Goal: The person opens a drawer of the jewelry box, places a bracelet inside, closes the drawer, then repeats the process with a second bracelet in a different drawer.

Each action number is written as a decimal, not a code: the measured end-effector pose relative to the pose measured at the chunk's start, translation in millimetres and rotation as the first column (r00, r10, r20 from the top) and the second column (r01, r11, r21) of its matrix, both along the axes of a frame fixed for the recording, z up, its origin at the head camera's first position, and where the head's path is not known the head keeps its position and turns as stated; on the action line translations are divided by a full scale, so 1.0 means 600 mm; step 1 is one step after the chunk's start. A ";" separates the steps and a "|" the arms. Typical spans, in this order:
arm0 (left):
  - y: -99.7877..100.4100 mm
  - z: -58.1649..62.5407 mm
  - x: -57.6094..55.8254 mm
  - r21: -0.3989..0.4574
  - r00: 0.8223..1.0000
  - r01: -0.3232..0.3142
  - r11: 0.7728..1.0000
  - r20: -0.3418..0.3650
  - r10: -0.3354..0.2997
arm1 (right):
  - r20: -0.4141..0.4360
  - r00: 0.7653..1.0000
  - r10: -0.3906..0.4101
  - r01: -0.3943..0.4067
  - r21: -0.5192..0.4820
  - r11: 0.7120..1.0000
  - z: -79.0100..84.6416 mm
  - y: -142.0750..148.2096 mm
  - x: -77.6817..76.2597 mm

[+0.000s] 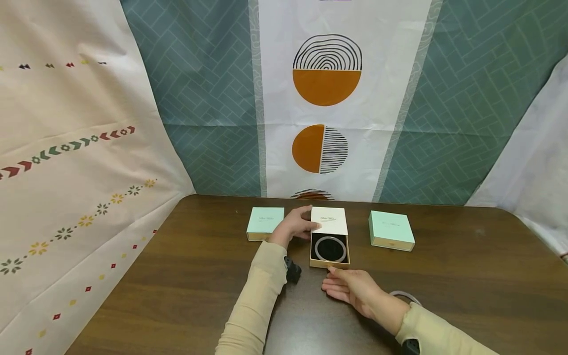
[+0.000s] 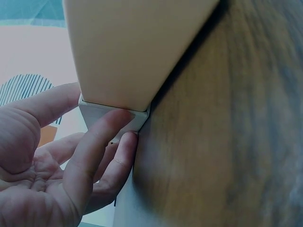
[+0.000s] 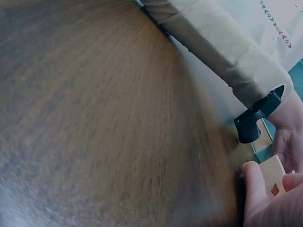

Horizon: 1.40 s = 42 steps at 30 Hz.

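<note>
A white-topped drawer box [image 1: 329, 221] stands in the middle of the far side of the table. Its tan drawer [image 1: 330, 264] is slid out toward me, and a pale bangle [image 1: 345, 250] lies on the black lining. My left hand [image 1: 295, 227] grips the box's sleeve from the left; in the left wrist view, fingers press the sleeve's end [image 2: 97, 113] beside the drawer wall [image 2: 128, 52]. My right hand [image 1: 355, 288] is at the drawer's front, thumb and finger pinching its front edge in the right wrist view, where the drawer front [image 3: 271, 171] partly shows.
Mint-green boxes stand on both sides, one at left [image 1: 265, 221] near my left hand and one at right [image 1: 391, 230]. A pale ring [image 1: 406, 295] shows partly behind my right wrist. Patterned cloth [image 1: 213, 98] hangs behind the brown table [image 1: 168, 276].
</note>
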<state>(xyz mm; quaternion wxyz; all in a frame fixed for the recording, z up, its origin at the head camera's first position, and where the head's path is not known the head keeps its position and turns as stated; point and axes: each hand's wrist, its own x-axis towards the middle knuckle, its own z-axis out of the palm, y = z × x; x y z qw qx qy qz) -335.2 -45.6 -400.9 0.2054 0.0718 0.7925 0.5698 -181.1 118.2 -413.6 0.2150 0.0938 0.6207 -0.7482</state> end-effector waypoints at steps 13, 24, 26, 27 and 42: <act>0.005 -0.003 -0.005 -0.001 1.000 -0.016 1.000 -0.002 0.016 | -0.024 0.999 -0.028 0.028 -0.016 0.999 -0.002 -0.003 -0.008; 0.004 0.001 -0.002 -0.009 1.000 -0.006 1.000 -0.009 0.006 | -0.016 0.999 -0.030 0.029 -0.016 0.999 -0.001 -0.006 -0.015; 0.005 0.001 -0.002 -0.007 1.000 -0.006 1.000 -0.004 0.006 | -0.011 0.999 -0.035 0.035 -0.016 0.999 -0.001 -0.006 -0.015; 0.005 0.002 -0.002 -0.008 1.000 -0.007 1.000 -0.002 0.007 | -0.009 0.999 -0.038 0.037 -0.016 0.999 -0.002 -0.006 -0.016; 0.006 0.001 -0.004 -0.005 1.000 -0.001 1.000 0.011 0.001 | -0.009 1.000 -0.015 0.014 -0.027 1.000 -0.003 0.002 -0.023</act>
